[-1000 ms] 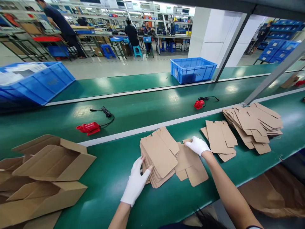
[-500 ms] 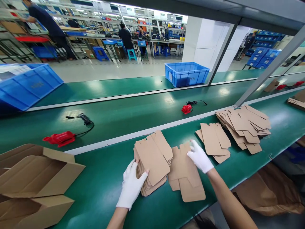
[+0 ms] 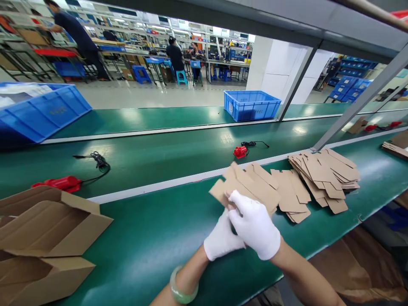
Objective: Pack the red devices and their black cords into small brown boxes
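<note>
Both my hands wear white gloves and meet over the near green bench. My left hand (image 3: 222, 240) sits under my right hand (image 3: 255, 229), and both are closed on a stack of flat brown cardboard blanks (image 3: 251, 187) lifted off the bench and fanned out to the upper right. A green bangle (image 3: 182, 289) circles my left wrist. A smaller pile of blanks (image 3: 295, 197) lies just right of the held stack. A larger fanned pile (image 3: 327, 172) lies further right.
Open brown cartons (image 3: 47, 238) lie at the near left. On the green belt (image 3: 159, 157) behind are two red corded tools (image 3: 59, 183) (image 3: 239, 151). Blue crates (image 3: 38, 112) (image 3: 251, 105) stand on the far bench. Grey frame posts (image 3: 353, 108) slant at right. People work in the background.
Both hands gathered the left stack and the loose blanks beside it, and lifted them together off the bench. The view has shifted slightly right.
</note>
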A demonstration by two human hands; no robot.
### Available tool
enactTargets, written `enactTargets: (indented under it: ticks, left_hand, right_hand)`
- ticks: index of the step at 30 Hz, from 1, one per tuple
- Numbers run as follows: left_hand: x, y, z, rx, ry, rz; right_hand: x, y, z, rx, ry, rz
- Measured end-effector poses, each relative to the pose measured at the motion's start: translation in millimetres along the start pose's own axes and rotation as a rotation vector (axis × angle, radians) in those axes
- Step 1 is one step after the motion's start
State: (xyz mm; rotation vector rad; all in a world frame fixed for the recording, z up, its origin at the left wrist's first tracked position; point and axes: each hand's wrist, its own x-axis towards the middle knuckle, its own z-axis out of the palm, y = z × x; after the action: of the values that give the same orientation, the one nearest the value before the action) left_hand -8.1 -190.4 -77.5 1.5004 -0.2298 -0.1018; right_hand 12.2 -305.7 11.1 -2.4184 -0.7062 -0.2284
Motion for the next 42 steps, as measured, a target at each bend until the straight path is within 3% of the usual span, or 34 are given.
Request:
enactTargets:
  ticks: [2,3,6,8,11,14,17,19,22,23,24,26,28,29,31,34,37,42]
  left_hand:
    - [-9.5,2.5,-16.0,-0.03,0.14,-0.004]
    - [-14.3,2.3,-27.0,-0.029,0.206,-0.006]
    - [-27.5,4.2,-61.8,0.143,0.309,0.02]
    - [-34.7,10.9,-80.1,0.365,0.288,0.072]
    - [-42.1,25.3,-98.4,0.612,0.2,0.204]
    - [-45.8,34.3,-112.7,0.609,0.097,0.253]
    - [-46.2,34.3,-127.2,0.408,0.054,0.123]
    - [-45.2,32.8,-136.3,0.214,0.112,0.043]
    - [-42.7,34.7,-147.2,-0.018,0.176,-0.031]
    - [-41.7,36.6,-150.0,-0.055,0.178,-0.054]
    - [-40.6,38.9,-152.3,-0.077,0.182,-0.072]
    - [-38.1,43.6,-156.0,-0.103,0.217,-0.084]
    - [-35.8,47.4,-158.6,-0.12,0.25,-0.074]
    - [-35.0,48.7,-159.4,-0.127,0.25,-0.068]
    - [-34.6,50.0,-159.7,-0.128,0.233,-0.062]
    - [-36.8,49.7,-157.2,-0.121,0.216,-0.063]
    - [-40.1,49.9,-154.4,-0.066,0.227,-0.037]
    - [-41.7,54.6,-158.3,0.233,0.208,0.038]
  right_hand:
    - [4.4,-7.2,11.7,0.234,-0.097,-0.014]
    - [8.1,-8.1,14.7,0.278,-0.062,-0.014]
    - [26.1,-1.5,19.4,0.178,0.266,0.028]
    - [41.9,6.0,22.7,0.157,0.303,0.157]
    - [62.3,11.7,29.3,0.438,0.039,0.3]
    - [72.8,6.8,36.6,0.772,-0.155,0.257]
    - [76.5,-2.9,41.7,0.829,-0.259,0.216]
    - [78.2,-7.9,43.3,0.827,-0.358,0.171]
    - [81.1,-11.8,45.6,0.831,-0.607,0.124]
    - [82.1,-12.8,46.7,0.808,-0.622,0.113]
    - [83.1,-14.2,47.8,0.764,-0.56,0.094]
    - [85.0,-19.0,48.8,0.587,-0.235,0.009]
    - [87.7,-26.7,46.9,0.277,0.09,-0.195]
    - [89.7,-31.3,45.2,0.102,0.173,-0.314]
    - [95.4,-40.2,41.9,-0.189,0.166,-0.523]
    - [105.6,-47.9,43.5,-0.359,-0.008,-0.671]
    - [110.6,-47.2,53.2,-0.271,-0.154,-0.735]
    - [102.9,-41.2,63.6,-0.014,-0.216,-0.716]
